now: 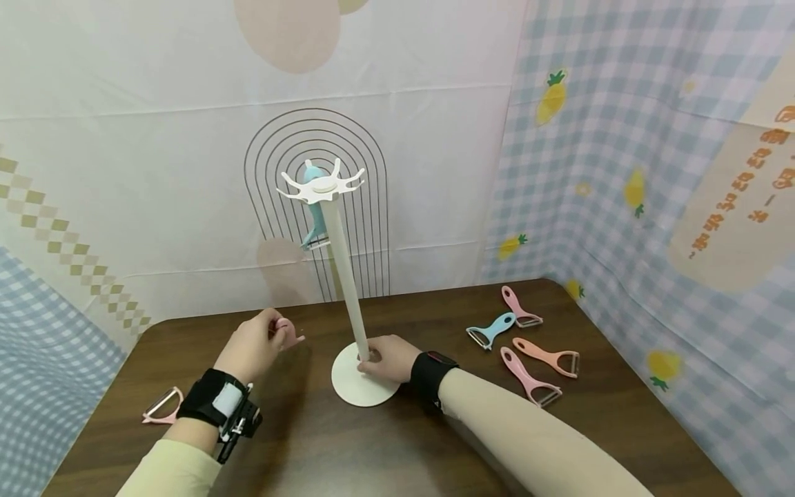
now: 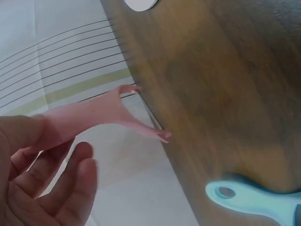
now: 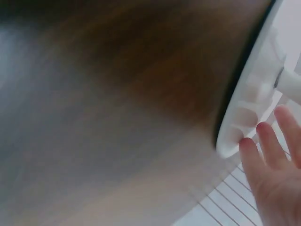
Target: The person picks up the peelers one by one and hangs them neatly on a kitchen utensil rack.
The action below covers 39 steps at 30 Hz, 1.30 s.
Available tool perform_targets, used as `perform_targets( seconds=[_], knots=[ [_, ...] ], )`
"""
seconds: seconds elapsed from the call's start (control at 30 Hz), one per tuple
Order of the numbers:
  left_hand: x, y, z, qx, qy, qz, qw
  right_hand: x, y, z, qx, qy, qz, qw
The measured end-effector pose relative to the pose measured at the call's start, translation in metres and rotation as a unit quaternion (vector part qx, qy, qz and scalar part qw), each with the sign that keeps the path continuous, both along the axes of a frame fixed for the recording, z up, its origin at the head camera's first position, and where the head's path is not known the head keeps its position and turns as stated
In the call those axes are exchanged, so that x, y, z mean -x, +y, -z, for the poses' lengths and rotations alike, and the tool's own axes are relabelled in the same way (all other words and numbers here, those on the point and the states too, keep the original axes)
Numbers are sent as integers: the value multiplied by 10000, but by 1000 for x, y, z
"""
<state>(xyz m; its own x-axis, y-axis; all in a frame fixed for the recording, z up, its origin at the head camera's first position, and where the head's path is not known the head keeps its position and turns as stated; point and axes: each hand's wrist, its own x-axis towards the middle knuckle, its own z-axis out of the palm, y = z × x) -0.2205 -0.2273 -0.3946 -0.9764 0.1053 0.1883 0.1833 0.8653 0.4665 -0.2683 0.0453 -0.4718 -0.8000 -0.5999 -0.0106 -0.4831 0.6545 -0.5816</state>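
Observation:
My left hand (image 1: 251, 345) holds a pink peeler (image 2: 89, 113) by its handle, above the table left of the stand; its bladed end points away from the fingers. The white rack stand (image 1: 346, 276) has a round base (image 1: 363, 386) and a crown of upturned hooks (image 1: 323, 186). A blue peeler (image 1: 317, 214) hangs from a hook at its back. My right hand (image 1: 391, 357) grips the foot of the pole with thumb and forefinger. In the right wrist view, the other fingers (image 3: 265, 146) spread beside the base, and the grip itself is out of sight.
On the right lie a blue peeler (image 1: 492, 330), two pink peelers (image 1: 522, 307) and an orange peeler (image 1: 546, 355). Another pink peeler (image 1: 164, 407) lies by my left wrist. A mint-coloured peeler (image 2: 254, 202) shows in the left wrist view. Cloth backdrops (image 1: 435, 172) border the table.

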Motion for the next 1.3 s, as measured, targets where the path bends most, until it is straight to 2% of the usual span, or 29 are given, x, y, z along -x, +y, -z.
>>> perform_targets(
  seconds=[0.17,0.37,0.57,0.77,0.83,1.03,1.3],
  knots=[
    [0,1,-10,-142,361,16,9992,-4,2,-2,-460,160,-30,9988],
    [4,1,-19,-409,1074,-240,9931,-9,-1,-5,-444,336,-40,9984],
    [4,0,-32,-437,1176,-167,9920,-11,-4,-4,-420,502,37,9978],
    [0,9,-53,-516,1093,-50,9927,-12,-8,1,-306,590,175,9976],
    [-2,14,-60,-590,1187,53,9912,-9,-9,2,-379,635,116,9972],
    [-1,29,-76,-814,1591,345,9833,-1,-4,-8,-718,342,-42,9968],
    [0,33,-101,-985,2092,466,9718,-1,-2,-14,-487,-111,-269,9984]
  ],
)
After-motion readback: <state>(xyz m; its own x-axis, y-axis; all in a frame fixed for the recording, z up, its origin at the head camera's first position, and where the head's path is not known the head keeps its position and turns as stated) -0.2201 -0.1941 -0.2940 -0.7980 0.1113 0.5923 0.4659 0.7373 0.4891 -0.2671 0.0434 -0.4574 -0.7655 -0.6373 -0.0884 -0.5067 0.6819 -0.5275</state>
